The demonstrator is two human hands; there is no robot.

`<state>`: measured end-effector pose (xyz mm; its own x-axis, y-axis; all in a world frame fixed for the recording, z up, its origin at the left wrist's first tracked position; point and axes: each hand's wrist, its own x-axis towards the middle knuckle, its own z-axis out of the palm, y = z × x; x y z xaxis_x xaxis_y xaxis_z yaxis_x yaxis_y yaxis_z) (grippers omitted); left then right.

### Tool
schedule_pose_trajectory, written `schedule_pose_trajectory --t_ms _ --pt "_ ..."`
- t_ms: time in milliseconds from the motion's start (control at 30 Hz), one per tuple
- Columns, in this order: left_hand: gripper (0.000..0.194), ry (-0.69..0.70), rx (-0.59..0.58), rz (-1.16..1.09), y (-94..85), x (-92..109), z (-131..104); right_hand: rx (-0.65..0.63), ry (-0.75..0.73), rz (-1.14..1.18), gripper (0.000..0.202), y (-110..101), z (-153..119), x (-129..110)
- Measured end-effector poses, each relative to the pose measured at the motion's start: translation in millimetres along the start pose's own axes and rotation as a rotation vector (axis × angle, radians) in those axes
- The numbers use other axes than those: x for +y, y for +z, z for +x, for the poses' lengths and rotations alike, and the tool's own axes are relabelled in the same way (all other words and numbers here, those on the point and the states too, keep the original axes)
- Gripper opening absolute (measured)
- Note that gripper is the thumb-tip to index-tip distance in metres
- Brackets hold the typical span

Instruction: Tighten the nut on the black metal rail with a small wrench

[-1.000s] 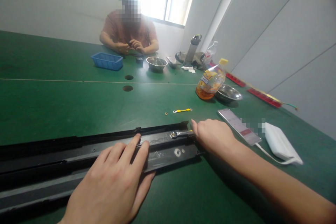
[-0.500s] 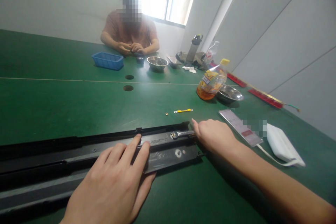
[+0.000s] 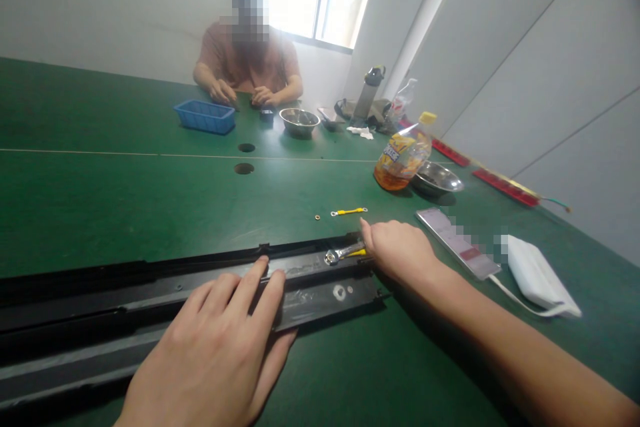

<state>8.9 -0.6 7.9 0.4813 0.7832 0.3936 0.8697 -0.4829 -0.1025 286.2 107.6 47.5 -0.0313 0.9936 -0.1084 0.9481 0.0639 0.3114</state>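
A long black metal rail (image 3: 305,303) with raised channels lies across the near left of the table. My left hand (image 3: 215,333) is spread over it, fingers across the ridges and thumb against its near edge, holding it. My right hand (image 3: 400,247) is closed around the handle of a ratchet wrench (image 3: 345,253) at the rail's right end. The wrench head sits over a fastener in the far channel. Beside the handle, part of a yellow wire strap (image 3: 357,253) shows. Beyond the rail lie another yellow strap with ring terminals (image 3: 350,211) and a small brass-coloured nut (image 3: 317,217).
Right of my hand lie a phone (image 3: 457,243) with a cable and a white pouch-like item (image 3: 540,277). Farther off stand a drink bottle (image 3: 400,157), metal bowls (image 3: 300,121) and a blue bin (image 3: 205,117). Another person (image 3: 250,67) sits across the table.
The wrench handle has swung slightly away from me with my right hand, so the yellow strap beside it now shows. My left hand stays put. The other person's hands have moved apart.
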Motion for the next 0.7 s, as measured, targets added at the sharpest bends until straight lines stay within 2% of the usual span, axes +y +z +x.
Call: schedule_pose_trajectory --t_ms 133,533,700 --pt "0.059 0.004 -0.002 -0.001 -0.8 -1 0 0.001 0.006 0.003 0.065 -1 5 -2" --pt "0.059 0.008 0.016 0.004 2.3 -1 0 -0.038 0.057 -0.001 0.066 5 -28 3" --pt "0.060 0.010 0.029 -0.011 4.0 -1 -2 0.010 0.085 0.021 0.068 8 -30 1"
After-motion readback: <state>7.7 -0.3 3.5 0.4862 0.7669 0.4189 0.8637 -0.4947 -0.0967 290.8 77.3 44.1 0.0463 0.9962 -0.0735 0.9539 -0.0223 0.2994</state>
